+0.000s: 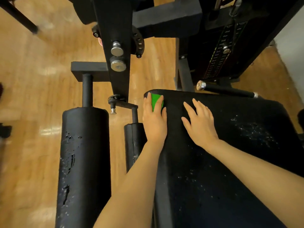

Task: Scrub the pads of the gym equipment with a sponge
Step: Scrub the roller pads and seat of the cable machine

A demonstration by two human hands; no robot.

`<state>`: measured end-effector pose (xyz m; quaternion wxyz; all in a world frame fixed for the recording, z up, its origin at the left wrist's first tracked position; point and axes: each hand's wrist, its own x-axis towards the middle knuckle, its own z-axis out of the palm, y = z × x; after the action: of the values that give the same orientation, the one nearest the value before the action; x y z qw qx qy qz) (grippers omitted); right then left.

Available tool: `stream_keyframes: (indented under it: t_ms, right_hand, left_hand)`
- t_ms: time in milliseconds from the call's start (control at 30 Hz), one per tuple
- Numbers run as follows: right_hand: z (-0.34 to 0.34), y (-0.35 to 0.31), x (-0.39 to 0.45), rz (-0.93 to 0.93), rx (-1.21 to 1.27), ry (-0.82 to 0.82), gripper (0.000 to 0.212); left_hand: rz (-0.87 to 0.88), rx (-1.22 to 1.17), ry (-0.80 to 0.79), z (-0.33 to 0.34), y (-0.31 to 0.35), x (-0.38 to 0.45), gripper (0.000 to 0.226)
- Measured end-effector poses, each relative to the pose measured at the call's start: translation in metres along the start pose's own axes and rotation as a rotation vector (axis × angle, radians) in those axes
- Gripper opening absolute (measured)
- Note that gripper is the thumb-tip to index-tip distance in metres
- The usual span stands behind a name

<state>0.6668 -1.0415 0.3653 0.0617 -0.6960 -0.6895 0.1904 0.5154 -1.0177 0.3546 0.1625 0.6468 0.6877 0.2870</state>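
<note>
Wooden floor (41, 66), one sponge (156, 100), two roller pads (83, 162)

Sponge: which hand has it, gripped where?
Left hand holds the green sponge against the seat pad's front corner, fingers over its top. Right hand lies flat, holding nothing.
</note>
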Motion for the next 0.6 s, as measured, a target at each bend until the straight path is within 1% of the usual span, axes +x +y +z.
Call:
stream_keyframes:
  t_ms: [133, 300, 367, 500, 600]
  right_hand:
    - [0.0, 0.01, 0.005, -0.111, 0.013, 0.002, 0.055]
    - [0.004, 0.01, 0.01, -0.152, 0.04, -0.002, 0.055]
    - [0.011, 0.008, 0.01, -0.139, 0.053, 0.028, 0.055]
    - [0.021, 0.008, 0.008, -0.121, 0.046, 0.082, 0.054]
    - [0.023, 0.009, 0.009, -0.131, 0.054, 0.099, 0.054]
  left_hand:
    - [-0.016, 0.032, -0.011, 0.003, -0.004, -0.006, 0.042]
    - [-0.052, 0.096, -0.01, 0.001, 0.009, -0.047, 0.045]
    - [-0.048, 0.129, -0.004, 0.003, 0.009, -0.054, 0.047]
    - [-0.057, 0.151, -0.012, 0.006, 0.006, -0.044, 0.051]
    - [-0.049, 0.154, -0.002, 0.01, 0.006, -0.019, 0.049]
